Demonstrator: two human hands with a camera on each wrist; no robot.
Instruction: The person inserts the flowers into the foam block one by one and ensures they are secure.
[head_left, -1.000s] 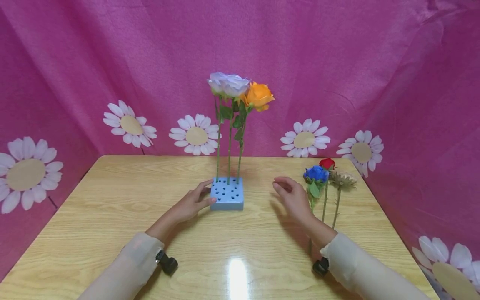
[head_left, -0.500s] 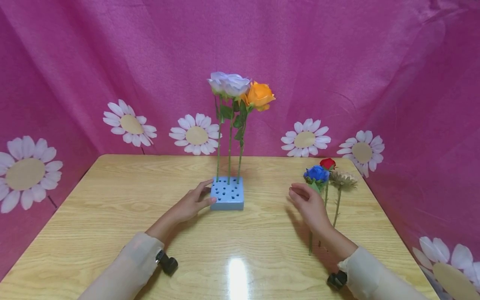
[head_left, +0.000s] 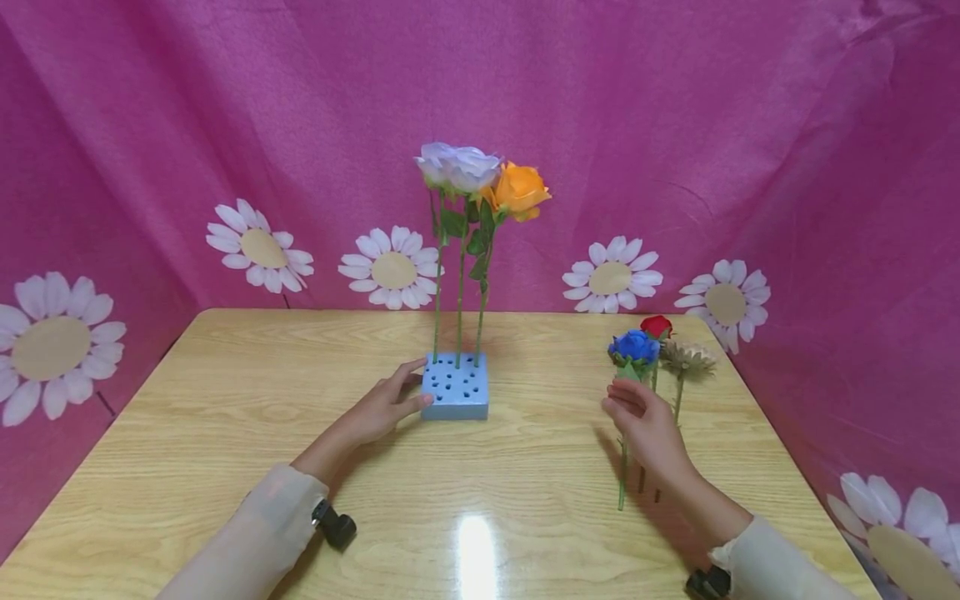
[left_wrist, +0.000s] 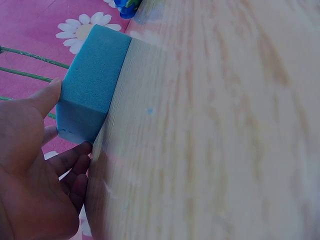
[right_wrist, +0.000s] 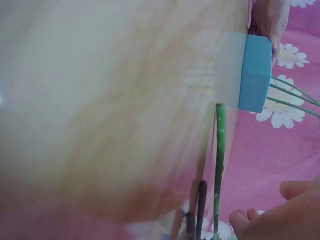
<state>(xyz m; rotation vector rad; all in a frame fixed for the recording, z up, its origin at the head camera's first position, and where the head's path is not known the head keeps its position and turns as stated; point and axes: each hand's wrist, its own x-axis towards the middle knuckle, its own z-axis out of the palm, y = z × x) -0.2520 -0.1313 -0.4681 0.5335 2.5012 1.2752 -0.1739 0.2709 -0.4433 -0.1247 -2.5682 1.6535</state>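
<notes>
"Where is the block (head_left: 454,398)?"

"I see it just below the middle of the head view, on the table (head_left: 540,492). The left hand (head_left: 375,414) grips its left side, with the thumb on top."

"What's in it?"

"Two pale purple flowers (head_left: 468,171) and an orange flower (head_left: 520,192) stand up in holes near its back edge."

"And the right hand (head_left: 651,427)?"

"At the right of the frame, empty, with its fingers loosely bent. It's by the stem of the blue flower (head_left: 634,347). I can't tell if they touch."

"Anything near?"

"A red flower (head_left: 656,327) and a pale brown flower (head_left: 687,358) lie beside the blue one. Pink cloth (head_left: 675,108) with big daisies hangs behind."
</notes>
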